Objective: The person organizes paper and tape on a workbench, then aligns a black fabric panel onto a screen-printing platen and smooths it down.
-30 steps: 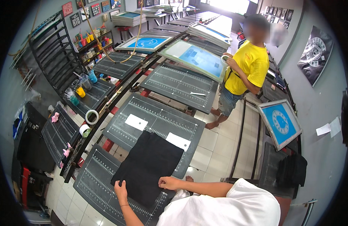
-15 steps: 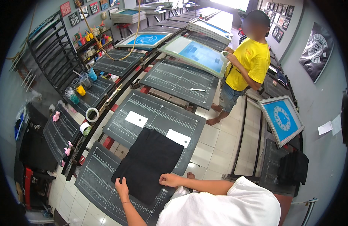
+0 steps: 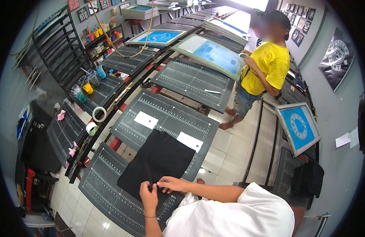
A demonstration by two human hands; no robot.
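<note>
Now almost meeting at lower centre: left hand (image 3: 149,194) and right hand (image 3: 170,184), compared with a clear gap half a second ago. Left hand shifted inward, away from the left edge of the folded black cloth (image 3: 164,154); right hand brought slightly leftward. Also new, a raised crease running up the cloth from near the fingertips, in place of the flatter surface of before, and the whole view shifted slightly, with surroundings a little higher and further right. On both hands, fingers bent and fingertips drawn close together at the near part of the cloth; cannot tell for certain any grip on the fabric. Cloth at lower centre of the frame, spread across the nearer dark board (image 3: 99,170) and the next dark board (image 3: 168,112), with long axis slanting from lower left to upper right. Far short edge toward the upper right, just beside the right-hand white card (image 3: 190,141), with the left-hand white card (image 3: 146,120) just above the top corner. Cannot tell collar end from hem end. At upper right, a person in a yellow shirt (image 3: 267,65), holding a tape roll (image 3: 242,56).
</note>
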